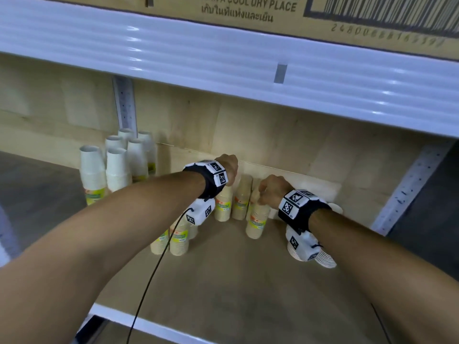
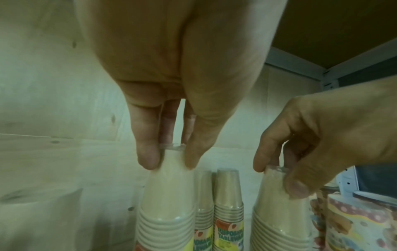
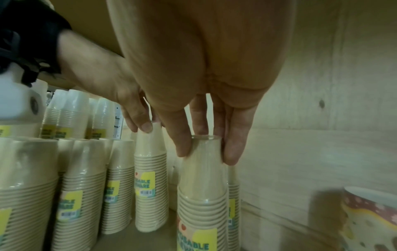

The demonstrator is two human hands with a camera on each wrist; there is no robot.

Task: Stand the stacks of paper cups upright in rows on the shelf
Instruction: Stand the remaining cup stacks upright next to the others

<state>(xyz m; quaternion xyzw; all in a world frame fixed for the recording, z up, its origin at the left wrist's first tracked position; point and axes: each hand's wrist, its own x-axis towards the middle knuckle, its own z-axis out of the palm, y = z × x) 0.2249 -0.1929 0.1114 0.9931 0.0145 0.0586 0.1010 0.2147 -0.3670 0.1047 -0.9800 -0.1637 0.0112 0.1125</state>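
Several tan paper-cup stacks in clear wrap with yellow labels stand upright, rims down, on the wooden shelf [image 1: 236,289]. My left hand [image 1: 227,170] reaches down from above and pinches the top of one stack [image 1: 223,207]; in the left wrist view its fingertips [image 2: 148,161] grip that stack [image 2: 169,195]. My right hand [image 1: 272,191] pinches the top of a nearer stack [image 1: 257,220], seen close in the right wrist view as the right hand [image 3: 204,156] on that stack [image 3: 203,195]. Both stacks stand on the shelf. Two more stacks [image 2: 228,203] stand behind and between them.
A group of white cup stacks [image 1: 116,165] stands at the back left, and more tan stacks [image 1: 177,242] stand at the front left. Patterned cups [image 3: 369,220] lie at the right. The upper shelf edge [image 1: 223,65] hangs low overhead, with the wooden back wall close behind.
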